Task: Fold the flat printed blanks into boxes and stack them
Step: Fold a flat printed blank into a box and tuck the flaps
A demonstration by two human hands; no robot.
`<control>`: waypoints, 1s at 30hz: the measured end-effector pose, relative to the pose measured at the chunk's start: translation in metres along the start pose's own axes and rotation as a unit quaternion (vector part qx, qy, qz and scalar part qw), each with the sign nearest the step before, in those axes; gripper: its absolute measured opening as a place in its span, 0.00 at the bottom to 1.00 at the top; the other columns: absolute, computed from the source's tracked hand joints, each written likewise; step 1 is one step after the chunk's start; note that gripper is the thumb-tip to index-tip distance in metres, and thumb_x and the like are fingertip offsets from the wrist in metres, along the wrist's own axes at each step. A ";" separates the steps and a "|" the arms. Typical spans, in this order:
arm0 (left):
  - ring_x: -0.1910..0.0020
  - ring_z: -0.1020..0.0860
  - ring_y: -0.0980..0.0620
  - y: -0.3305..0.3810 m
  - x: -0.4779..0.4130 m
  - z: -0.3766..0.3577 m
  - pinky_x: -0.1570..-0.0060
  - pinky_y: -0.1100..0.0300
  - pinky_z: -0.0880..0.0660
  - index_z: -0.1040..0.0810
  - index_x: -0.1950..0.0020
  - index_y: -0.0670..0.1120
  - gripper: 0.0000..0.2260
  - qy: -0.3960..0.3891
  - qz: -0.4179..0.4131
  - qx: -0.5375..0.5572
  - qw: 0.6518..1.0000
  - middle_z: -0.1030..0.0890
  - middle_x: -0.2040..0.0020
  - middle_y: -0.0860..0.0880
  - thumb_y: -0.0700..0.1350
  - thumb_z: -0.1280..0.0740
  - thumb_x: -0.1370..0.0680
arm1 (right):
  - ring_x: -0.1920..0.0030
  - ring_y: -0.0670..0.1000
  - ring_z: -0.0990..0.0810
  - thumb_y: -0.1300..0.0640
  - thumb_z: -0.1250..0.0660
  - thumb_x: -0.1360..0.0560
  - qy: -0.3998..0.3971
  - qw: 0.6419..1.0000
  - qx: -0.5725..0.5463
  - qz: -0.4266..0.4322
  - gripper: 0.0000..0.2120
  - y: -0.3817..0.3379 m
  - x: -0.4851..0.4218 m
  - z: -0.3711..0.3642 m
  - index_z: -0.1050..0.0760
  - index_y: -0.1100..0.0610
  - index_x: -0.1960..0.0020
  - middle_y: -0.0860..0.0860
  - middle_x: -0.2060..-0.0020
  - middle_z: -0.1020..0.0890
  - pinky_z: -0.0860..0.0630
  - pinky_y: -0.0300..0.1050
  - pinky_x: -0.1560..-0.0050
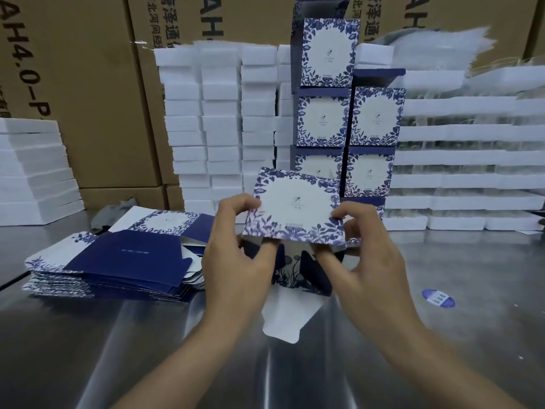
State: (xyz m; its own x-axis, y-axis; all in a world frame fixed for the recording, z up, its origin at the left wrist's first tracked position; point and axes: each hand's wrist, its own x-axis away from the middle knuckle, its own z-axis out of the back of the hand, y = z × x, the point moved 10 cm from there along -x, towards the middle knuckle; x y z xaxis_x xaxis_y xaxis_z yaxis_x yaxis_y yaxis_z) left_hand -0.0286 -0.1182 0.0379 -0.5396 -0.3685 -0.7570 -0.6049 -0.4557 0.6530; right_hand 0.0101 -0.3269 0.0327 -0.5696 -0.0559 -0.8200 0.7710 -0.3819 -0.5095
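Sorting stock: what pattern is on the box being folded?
The box: blue leaves framing a white oval; head view.

both hands [303,249] grip half-folded box [295,211]; blank pile [118,261] left.

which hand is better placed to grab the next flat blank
Probably left. The left hand is beside the pile of flat blanks; the right hand would have to cross the half-folded box.
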 end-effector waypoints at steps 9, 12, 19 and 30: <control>0.45 0.15 0.51 -0.005 -0.002 -0.005 0.47 0.57 0.24 0.30 0.27 0.62 0.21 -0.047 0.034 0.122 0.991 0.16 0.34 0.54 0.56 0.35 0.21 | 0.39 0.49 0.16 0.50 0.39 0.17 0.044 0.984 -0.171 -0.037 0.16 0.002 -0.011 0.024 0.34 0.35 0.31 0.41 0.38 0.18 0.18 0.61 0.43; 0.38 0.17 0.47 0.005 0.000 -0.007 0.47 0.50 0.27 0.31 0.30 0.59 0.17 -0.067 -0.016 0.094 0.993 0.17 0.32 0.55 0.56 0.39 0.19 | 0.56 0.52 0.15 0.49 0.44 0.15 0.035 0.994 -0.105 0.007 0.11 -0.005 -0.015 0.030 0.34 0.35 0.35 0.44 0.42 0.15 0.22 0.62 0.55; 0.55 0.22 0.54 0.017 -0.001 -0.011 0.52 0.51 0.27 0.34 0.24 0.62 0.30 -0.147 -0.132 -0.040 0.980 0.23 0.30 0.62 0.46 0.38 0.26 | 0.59 0.46 0.22 0.54 0.48 0.18 -0.025 0.999 0.004 0.027 0.25 0.006 -0.012 0.014 0.33 0.33 0.27 0.35 0.56 0.20 0.29 0.37 0.56; 0.24 0.30 0.55 -0.001 0.007 -0.032 0.31 0.45 0.26 0.35 0.23 0.68 0.35 -0.241 -0.065 -0.114 0.961 0.34 0.21 0.58 0.48 0.38 0.30 | 0.43 0.46 0.23 0.73 0.43 0.24 -0.099 0.991 0.094 0.013 0.46 0.021 -0.009 -0.005 0.43 0.31 0.19 0.39 0.36 0.27 0.21 0.56 0.46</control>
State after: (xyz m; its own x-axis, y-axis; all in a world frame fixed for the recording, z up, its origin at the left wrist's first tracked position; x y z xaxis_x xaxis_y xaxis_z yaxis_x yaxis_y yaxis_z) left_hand -0.0130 -0.1459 0.0310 -0.7101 0.0978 -0.6972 -0.5713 -0.6588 0.4895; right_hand 0.0333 -0.3302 0.0284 -0.6092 -0.2407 -0.7556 0.7303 -0.5416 -0.4163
